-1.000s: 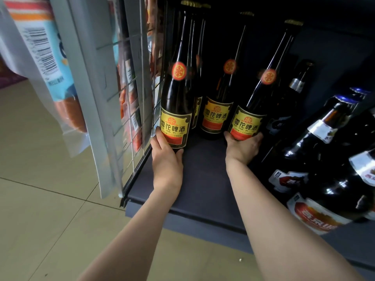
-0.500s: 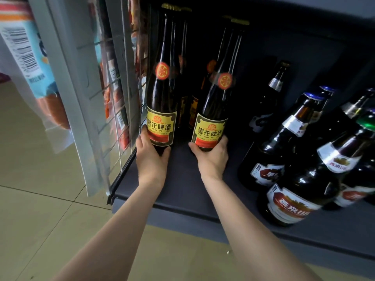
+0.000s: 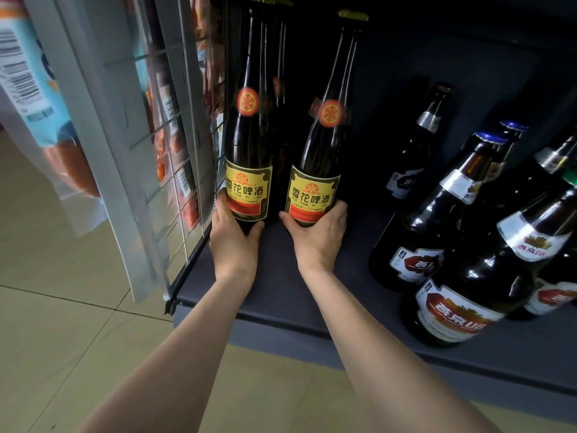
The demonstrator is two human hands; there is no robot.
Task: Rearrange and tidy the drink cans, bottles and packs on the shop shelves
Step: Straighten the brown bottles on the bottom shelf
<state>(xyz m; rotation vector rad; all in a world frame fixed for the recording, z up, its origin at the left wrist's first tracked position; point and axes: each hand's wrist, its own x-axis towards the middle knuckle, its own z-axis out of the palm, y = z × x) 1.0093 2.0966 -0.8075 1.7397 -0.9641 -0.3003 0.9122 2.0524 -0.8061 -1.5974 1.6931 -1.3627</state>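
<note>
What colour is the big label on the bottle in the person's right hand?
Yellow with a red band along the bottom and dark lettering, on the bottle; seen in the head view.

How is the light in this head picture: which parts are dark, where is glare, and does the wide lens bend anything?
Head view: the back of the shelf is deep in shadow, so rear bottles barely show; the floor outside is bright; thin glare streaks run down the necks of the two yellow-label bottles held by the left hand and right hand; the right-side bottles lean outward from lens distortion; the hanging packets at left look blurred.
</note>
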